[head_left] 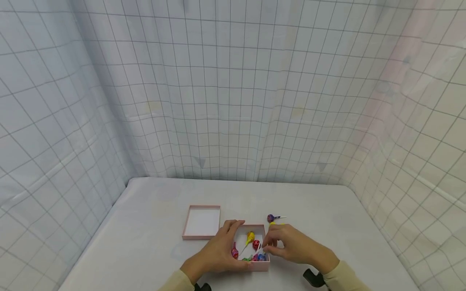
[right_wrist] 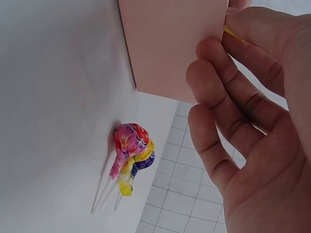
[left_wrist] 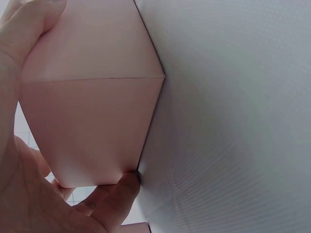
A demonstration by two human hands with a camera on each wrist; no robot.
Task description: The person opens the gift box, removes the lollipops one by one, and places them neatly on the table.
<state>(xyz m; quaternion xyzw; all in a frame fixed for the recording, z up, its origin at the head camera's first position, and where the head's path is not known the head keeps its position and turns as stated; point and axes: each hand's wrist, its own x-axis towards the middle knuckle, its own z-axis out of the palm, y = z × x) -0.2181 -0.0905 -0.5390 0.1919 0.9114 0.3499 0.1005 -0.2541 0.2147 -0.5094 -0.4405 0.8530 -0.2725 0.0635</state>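
Note:
My left hand [head_left: 225, 248] holds the open pink box [head_left: 259, 266] by its left side, thumb along the front and fingers at the far side. Inside lie several wrapped lollipops, among them a yellow lollipop [head_left: 250, 237], a red lollipop [head_left: 256, 244] and a pink one [head_left: 234, 253] by the left wall. Over the box's right wall, my right hand [head_left: 289, 245] pinches a white lollipop stick [head_left: 259, 251] between thumb and index finger. Its other fingers rest near the outer wall [right_wrist: 170, 43] in the right wrist view.
The box's lid [head_left: 202, 221] lies inner side up, behind and left of the box. Beyond the right hand are a purple lollipop [head_left: 270, 218], a yellow lollipop [right_wrist: 146, 152] and a pink lollipop [right_wrist: 130, 141] on the white table [head_left: 156, 226]. Gridded white curtains [head_left: 233, 101] enclose the table.

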